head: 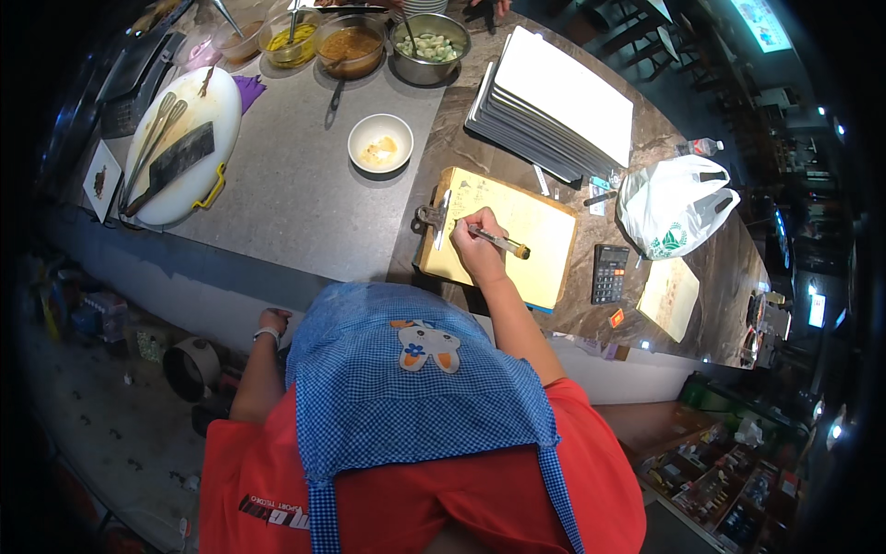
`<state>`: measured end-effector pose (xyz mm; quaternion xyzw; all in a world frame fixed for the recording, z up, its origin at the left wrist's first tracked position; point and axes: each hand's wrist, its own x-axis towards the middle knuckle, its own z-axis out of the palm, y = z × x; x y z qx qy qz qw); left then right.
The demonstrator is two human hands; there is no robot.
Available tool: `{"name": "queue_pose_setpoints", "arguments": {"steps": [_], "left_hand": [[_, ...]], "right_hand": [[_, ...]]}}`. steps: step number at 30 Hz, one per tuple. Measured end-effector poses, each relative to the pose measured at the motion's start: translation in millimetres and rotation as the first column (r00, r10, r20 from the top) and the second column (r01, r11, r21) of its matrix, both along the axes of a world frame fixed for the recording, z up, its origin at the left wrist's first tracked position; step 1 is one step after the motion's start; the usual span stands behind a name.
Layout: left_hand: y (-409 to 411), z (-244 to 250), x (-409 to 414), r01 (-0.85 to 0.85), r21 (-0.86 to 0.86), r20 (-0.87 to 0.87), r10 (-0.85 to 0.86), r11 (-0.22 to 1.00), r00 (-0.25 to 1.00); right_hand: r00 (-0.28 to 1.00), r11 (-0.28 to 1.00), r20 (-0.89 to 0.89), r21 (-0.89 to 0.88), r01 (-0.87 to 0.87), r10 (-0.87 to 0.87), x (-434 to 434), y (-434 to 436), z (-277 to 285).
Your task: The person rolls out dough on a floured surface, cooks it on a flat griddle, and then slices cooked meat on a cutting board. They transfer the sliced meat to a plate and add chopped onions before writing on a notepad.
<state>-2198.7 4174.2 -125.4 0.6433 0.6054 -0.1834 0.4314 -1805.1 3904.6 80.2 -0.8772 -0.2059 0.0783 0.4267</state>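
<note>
My right hand (482, 242) grips a clear-barrelled pen (509, 242), its tip end towards the upper left part of a yellow paper pad (529, 266). The pad lies on a brown clipboard (448, 177) with a metal clip (434, 217) at its left edge. Handwriting covers part of the sheet's upper left. Low at my left side, before the counter's front, hangs my left hand (275, 318) with its fingers curled. Whether anything is inside it is hidden. A white bowl (381, 128) with brownish residue stands left of the clipboard.
Beyond the clipboard rises a stack of white-topped boards (564, 93). A calculator (610, 273) and a white plastic bag (671, 204) lie to the right. Leftward, a cleaver (181, 159) and whisks rest on a white cutting board (208, 180). Food bowls (349, 45) line the back.
</note>
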Motion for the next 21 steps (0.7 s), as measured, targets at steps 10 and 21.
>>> {"name": "queue_pose_setpoints", "arguments": {"steps": [10,21], "left_hand": [[-3,-3,2,-0.058,-0.023,0.012,0.058,0.998,0.998],[-2,-6,-13,-0.081,-0.033,-0.011,0.081,0.996,0.997]], "right_hand": [[0.999,0.997,-0.015,0.065,0.046,-0.045,1,-4,-4],[0.997,0.994,-0.077,0.104,0.037,-0.029,0,-4,-3]]}}
